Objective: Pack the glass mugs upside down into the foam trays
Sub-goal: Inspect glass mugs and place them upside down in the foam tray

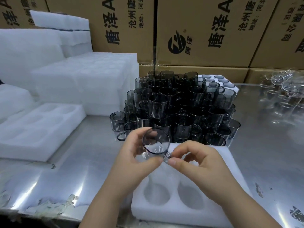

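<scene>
My left hand (131, 150) cups a smoky glass mug (156, 143) and my right hand (202, 163) pinches its handle, above the near foam tray (164, 213) on the shiny steel worktop (82, 145). Far cartons (197, 51) read "唐泽A" and "沧州".

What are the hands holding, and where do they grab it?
A glass mug. The left hand has its grip around the round side, and the right hand pinches the handle, above a foam tray.
</scene>
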